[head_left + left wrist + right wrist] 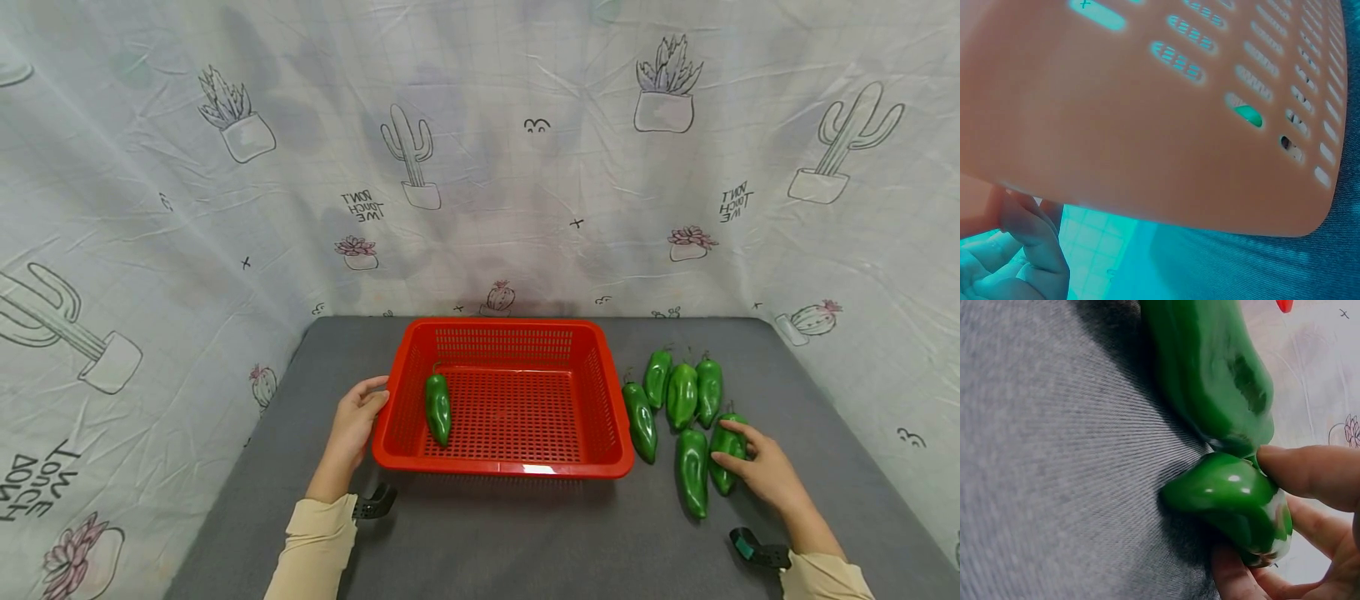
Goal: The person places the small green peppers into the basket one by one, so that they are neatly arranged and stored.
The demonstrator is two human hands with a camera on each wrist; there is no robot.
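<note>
My left hand point(352, 427) grips the left rim of a red plastic basket point(502, 467), thumb and fingers at its edge. In the left wrist view the basket's slotted wall point(1104, 125) fills most of the picture, with curled fingers point(1038, 250) under its rim. Inside the basket, toward the left, lies one green pepper point(438, 410). To the right of the basket, my right hand point(768, 471) pinches another green pepper point(726, 454) lying on the table. The right wrist view shows thumb and fingers on either side of this glossy pepper point(1235, 500).
Several more green peppers lie between the basket and my right hand, among them a front one point(693, 473) and one beside the basket point(641, 421). The grey tabletop point(480, 542) meets a cactus-printed white cloth point(480, 167) at the back and sides.
</note>
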